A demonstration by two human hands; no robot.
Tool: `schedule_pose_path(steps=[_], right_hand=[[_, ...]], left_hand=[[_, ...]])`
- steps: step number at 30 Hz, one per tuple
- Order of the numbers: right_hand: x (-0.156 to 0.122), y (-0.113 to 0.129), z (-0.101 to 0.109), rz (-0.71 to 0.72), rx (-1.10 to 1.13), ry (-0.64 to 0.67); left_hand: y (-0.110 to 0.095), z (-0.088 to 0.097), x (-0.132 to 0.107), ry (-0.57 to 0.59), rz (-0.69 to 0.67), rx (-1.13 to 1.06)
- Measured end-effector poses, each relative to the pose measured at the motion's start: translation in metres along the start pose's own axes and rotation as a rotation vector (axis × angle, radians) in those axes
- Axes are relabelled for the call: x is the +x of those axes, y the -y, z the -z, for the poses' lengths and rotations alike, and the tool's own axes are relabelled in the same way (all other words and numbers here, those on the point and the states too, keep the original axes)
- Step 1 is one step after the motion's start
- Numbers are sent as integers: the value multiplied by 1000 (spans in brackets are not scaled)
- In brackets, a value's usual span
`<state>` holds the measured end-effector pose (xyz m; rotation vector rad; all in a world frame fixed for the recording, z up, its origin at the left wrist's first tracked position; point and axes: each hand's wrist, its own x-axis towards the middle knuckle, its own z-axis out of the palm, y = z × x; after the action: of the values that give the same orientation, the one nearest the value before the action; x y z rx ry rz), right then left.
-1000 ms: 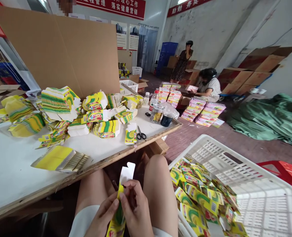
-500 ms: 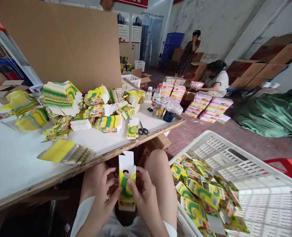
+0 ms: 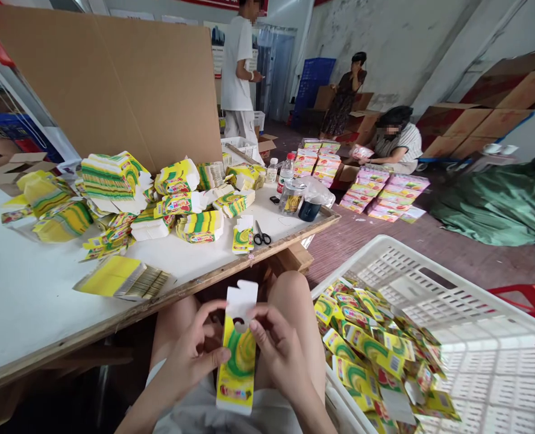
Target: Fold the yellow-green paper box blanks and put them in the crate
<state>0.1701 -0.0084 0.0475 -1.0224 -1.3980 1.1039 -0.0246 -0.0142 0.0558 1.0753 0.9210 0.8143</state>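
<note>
Tabletop (image 3: 23, 289), yellow carton (image 3: 235, 367), between left grip (image 3: 200, 346) and right grip (image 3: 280, 345)

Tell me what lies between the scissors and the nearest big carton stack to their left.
The head view shows small yellow-and-green packaging there, close beside the scissors and apart from the carton stack.

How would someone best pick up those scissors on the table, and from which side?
Probably by the black handles, from the seated person's side: the scissors lie with their handles toward the near wooden table edge and their blades pointing away. Yellow-and-green packaging lies close on the left, so favor the right-hand loop.
</note>
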Motion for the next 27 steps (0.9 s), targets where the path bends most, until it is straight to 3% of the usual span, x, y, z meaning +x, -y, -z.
schedule_pose_path(steps=[4,7,10,13,20,23,27], right_hand=[[4,-2,7,45,-26,-34],[6,0,15,107,-136,2],[8,0,17,-53,-95,88],[10,-4,10,-173,-179,90],[14,-9,-6,-130,-527,26],[11,-11,-3,-77,-454,57],[6,-14,3,-12,-235,-53]], left_hand=[[-3,-2,9,26,-11,49],[-1,-1,14,-60,-59,187],[3,-2,17,-136,-120,288],[4,-4,17,-88,-106,341],[-1,2,17,-60,-22,205],[1,5,18,-84,-11,126],[3,-7,19,-74,-14,125]])
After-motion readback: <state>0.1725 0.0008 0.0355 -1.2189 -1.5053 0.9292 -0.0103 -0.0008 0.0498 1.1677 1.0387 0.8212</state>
